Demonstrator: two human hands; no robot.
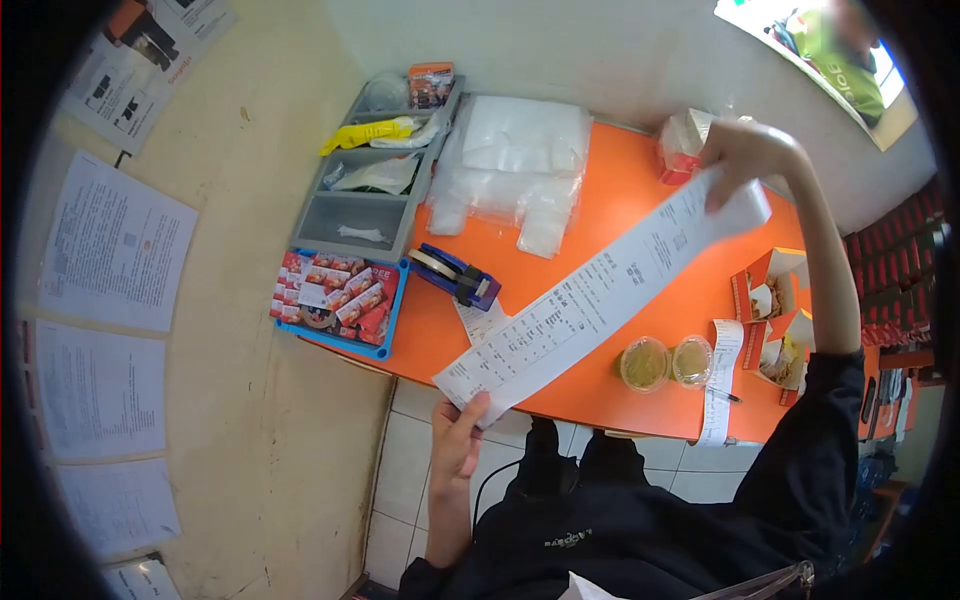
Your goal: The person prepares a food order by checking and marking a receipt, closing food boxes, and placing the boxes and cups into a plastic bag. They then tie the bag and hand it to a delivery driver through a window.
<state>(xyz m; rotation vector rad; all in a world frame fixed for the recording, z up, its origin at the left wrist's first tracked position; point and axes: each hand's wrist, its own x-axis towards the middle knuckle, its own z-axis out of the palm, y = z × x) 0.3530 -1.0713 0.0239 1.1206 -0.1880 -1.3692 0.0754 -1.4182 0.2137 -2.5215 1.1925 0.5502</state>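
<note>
A long printed receipt (575,308) stretches diagonally over the orange table. Its lower end is pinched between the thumb and fingers of my left hand (460,435), just off the table's front edge. My right hand (750,158), somewhat blurred, is raised at the far right with its fingers closed on the upper end, where the paper curls over. Beneath the strip, near the blue tape dispenser (457,277), part of another slip (478,320) shows. Two lidded cups of greenish liquid, a larger one (645,364) and a smaller one (692,361), stand below the strip.
Clear plastic bags (525,140) lie beside a grey compartment tray (405,225). A blue tray (383,348) carries red leaflets. Open food boxes (775,285), a second receipt (722,375) and a pen (725,394) are at right. Beyond an opening is a person in green (838,65).
</note>
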